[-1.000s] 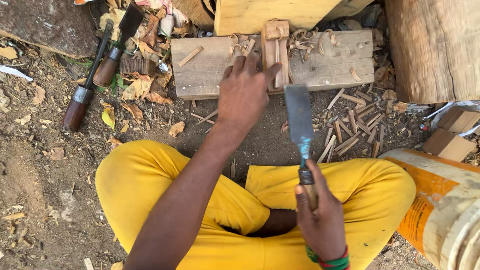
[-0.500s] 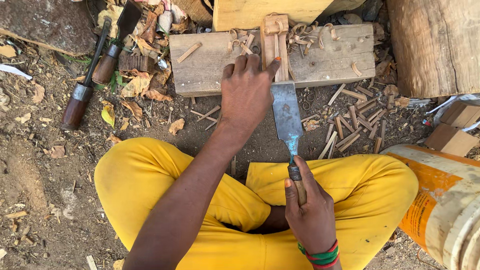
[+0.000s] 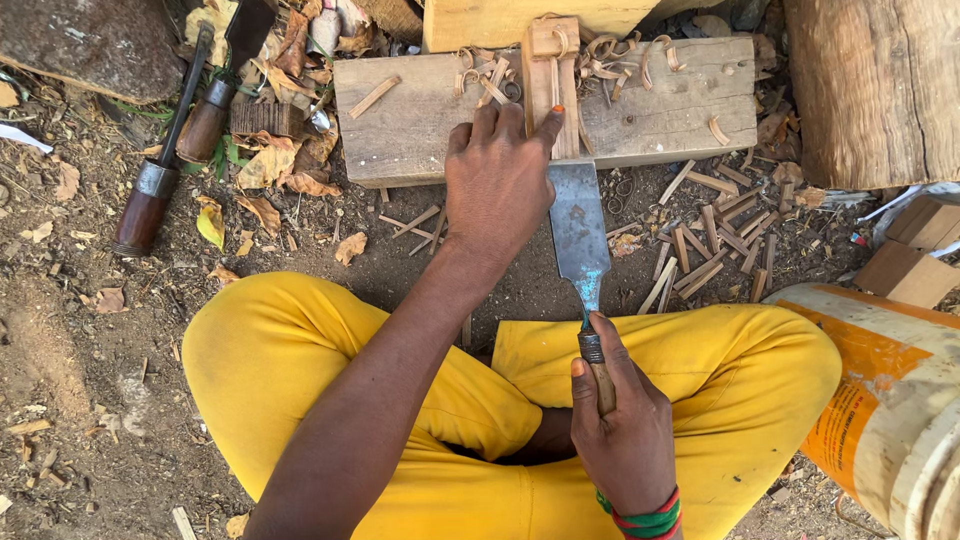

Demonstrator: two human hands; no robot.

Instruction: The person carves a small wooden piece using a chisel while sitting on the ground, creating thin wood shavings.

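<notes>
A small upright strip of pale wood [image 3: 551, 75] lies on a grey plank [image 3: 660, 110] in front of me. My left hand [image 3: 497, 180] rests on the plank with its fingers pressed against the strip. My right hand [image 3: 624, 440] grips the wooden handle of a wide flat chisel [image 3: 579, 230]. The chisel's blade points away from me and its edge meets the near end of the strip. Curled shavings lie around the strip. I sit cross-legged in yellow trousers.
Two more wood-handled tools [image 3: 160, 170] lie on the dirt at the left among dry leaves. Several cut wood sticks [image 3: 715, 235] are scattered at the right. A log [image 3: 870, 90] stands far right, an orange-and-white bucket [image 3: 880, 400] near right, a pale wood block [image 3: 500, 20] behind.
My right hand has pushed the chisel forward and leftward, bringing its blade up to the strip's near end. My left hand has stayed on the plank.
</notes>
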